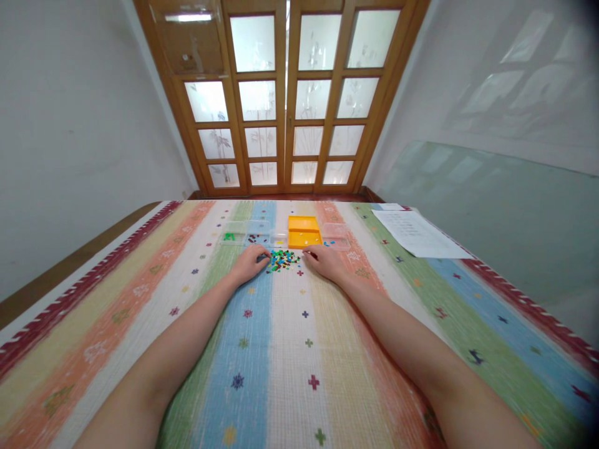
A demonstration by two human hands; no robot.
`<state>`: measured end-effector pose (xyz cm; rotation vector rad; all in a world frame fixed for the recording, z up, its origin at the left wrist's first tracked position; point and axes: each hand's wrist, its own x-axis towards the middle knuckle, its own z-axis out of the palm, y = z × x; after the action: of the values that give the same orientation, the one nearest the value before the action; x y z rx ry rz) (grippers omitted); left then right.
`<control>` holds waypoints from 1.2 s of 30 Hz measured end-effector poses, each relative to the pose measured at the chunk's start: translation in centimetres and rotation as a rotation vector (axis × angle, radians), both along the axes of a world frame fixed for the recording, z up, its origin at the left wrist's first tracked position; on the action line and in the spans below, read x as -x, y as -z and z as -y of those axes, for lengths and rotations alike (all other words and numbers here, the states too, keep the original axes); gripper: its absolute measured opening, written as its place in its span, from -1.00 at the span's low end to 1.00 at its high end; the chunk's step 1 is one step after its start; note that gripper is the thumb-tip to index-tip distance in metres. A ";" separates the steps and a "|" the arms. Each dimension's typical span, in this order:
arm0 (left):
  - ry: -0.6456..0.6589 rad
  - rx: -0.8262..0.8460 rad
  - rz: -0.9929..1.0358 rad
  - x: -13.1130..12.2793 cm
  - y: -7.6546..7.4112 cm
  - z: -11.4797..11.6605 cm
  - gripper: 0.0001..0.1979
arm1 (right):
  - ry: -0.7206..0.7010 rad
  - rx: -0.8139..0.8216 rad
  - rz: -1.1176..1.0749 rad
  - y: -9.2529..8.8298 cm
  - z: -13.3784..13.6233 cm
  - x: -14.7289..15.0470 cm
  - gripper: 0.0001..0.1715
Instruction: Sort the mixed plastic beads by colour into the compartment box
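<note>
A pile of small mixed-colour pieces (283,260), green, blue, yellow, white and dark, lies on the striped tablecloth. My left hand (251,263) rests at the pile's left edge, its fingers curled together; what they hold, if anything, is too small to see. At the right edge, my right hand (324,259) has thumb and fingertips pressed close in a pinch, and I cannot make out anything between them. Just behind the pile stands an open yellow box (303,222) with a few pale pieces inside. Clear trays beside it hold green pieces (229,237), dark red pieces (256,239) and blue pieces (329,243).
Printed paper sheets (416,234) lie at the table's right side. The patterned tablecloth (290,374) covers the table. Beyond the far edge are wooden glass-paned doors (285,93), with white walls at both sides and a pale glass panel (491,212) on the right.
</note>
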<state>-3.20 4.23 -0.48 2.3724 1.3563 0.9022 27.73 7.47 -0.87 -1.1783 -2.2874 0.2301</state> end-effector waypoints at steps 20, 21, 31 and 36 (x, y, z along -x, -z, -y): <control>-0.604 0.036 0.746 6.6 2.8 -5.1 -0.75 | -0.027 -0.016 0.021 -0.1 0.3 0.0 -0.75; -0.618 0.063 0.771 6.7 2.9 -5.2 -0.70 | -0.027 -0.015 0.024 -0.1 0.3 0.1 -0.75; -0.546 0.034 0.473 5.7 2.2 -3.9 -0.66 | -0.050 -0.021 0.027 0.1 0.2 0.0 -0.75; -0.187 -0.029 0.133 3.1 0.7 -2.0 -0.76 | -0.056 -0.021 0.036 0.1 0.2 0.0 -0.74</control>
<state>-6.28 6.18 -1.20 2.1889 1.5394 1.1161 27.76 7.32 -0.93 -1.1170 -2.3507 0.2071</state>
